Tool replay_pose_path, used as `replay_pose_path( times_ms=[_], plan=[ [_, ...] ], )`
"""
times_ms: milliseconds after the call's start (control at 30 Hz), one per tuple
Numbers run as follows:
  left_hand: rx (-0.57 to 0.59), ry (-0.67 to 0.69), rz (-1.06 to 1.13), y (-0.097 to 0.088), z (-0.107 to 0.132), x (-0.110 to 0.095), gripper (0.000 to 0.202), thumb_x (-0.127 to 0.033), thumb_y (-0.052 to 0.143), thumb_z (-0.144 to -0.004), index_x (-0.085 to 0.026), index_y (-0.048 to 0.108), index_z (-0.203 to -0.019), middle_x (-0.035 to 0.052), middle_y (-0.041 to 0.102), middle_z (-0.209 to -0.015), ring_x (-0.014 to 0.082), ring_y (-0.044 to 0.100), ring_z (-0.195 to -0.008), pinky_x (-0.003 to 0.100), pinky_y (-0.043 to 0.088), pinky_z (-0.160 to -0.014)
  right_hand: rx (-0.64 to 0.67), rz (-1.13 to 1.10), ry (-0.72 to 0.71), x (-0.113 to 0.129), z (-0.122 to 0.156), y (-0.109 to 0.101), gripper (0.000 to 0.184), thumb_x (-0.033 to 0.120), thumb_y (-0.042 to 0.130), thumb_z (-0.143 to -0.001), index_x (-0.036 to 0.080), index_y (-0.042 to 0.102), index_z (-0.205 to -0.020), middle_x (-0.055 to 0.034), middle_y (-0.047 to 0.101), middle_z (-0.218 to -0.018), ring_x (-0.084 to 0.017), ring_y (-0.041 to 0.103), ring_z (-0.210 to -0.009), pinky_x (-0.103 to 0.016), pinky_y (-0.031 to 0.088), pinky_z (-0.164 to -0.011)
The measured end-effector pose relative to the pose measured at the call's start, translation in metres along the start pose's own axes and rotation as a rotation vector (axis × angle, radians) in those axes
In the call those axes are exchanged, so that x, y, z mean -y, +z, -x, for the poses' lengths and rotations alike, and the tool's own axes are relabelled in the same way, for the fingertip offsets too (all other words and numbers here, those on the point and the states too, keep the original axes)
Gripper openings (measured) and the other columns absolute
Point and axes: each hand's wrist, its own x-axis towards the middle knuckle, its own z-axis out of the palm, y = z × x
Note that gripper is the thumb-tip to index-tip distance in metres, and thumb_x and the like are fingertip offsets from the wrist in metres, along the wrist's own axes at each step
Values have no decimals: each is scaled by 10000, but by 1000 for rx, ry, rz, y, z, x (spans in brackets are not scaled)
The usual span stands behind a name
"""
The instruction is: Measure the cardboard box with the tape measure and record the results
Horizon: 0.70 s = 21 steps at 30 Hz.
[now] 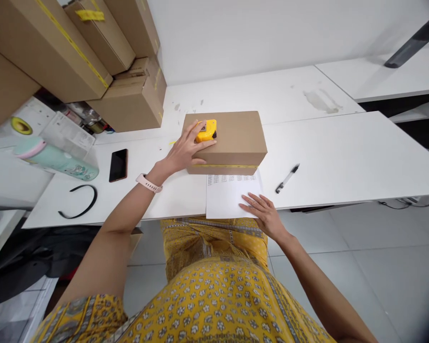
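A brown cardboard box (236,138) stands on the white table (343,157). On its top left corner sits a yellow tape measure (206,131), and my left hand (184,150) is closed around it, fingers over the box's left edge. A yellow tape strip (229,166) runs along the box's front face. My right hand (262,212) lies flat with fingers spread on a printed white sheet of paper (227,195) in front of the box, at the table's near edge.
A black pen (287,178) lies right of the paper. A black phone (118,165), a black headband (79,202) and a mint bottle (55,159) are at the left. Stacked cardboard boxes (93,57) fill the back left corner.
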Motion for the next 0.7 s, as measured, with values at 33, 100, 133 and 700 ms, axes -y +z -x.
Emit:
replay_pose_path(
  times_ms=[33,100,133,700],
  plan=[
    [1,8,7,2,-4,2,748,-740,721,-811,-292,645,-1406,145,285,-1700,445,201,-1582,726,224,-1216,9,-11,-4,-4,3,-3,717,-29,369,-913,365,567,-1479,34,522,-1581,-186,422,-1527,-493,371,-1220],
    [-8,16,14,8,-11,4,735,-731,719,-820,-293,645,-1406,139,275,-1704,447,187,-1585,726,217,-1218,18,-32,-11,-10,7,-7,701,-11,400,-914,369,569,-1478,28,526,-1579,-194,427,-1524,-501,374,-1220],
    [-16,15,16,12,-14,3,732,-727,719,-824,-293,643,-1407,135,272,-1706,448,179,-1586,727,214,-1220,17,-40,-13,-12,8,-8,687,-1,414,-917,368,572,-1475,24,529,-1577,-198,430,-1522,-504,375,-1219],
    [-360,1,-56,73,57,-76,261,-285,573,-1018,-216,686,-1243,124,642,-1435,299,533,-1424,576,438,-1164,-259,-111,979,-54,-21,-73,423,593,567,-932,201,698,-1020,-144,755,-970,-327,709,-936,-520,551,-861]
  ],
)
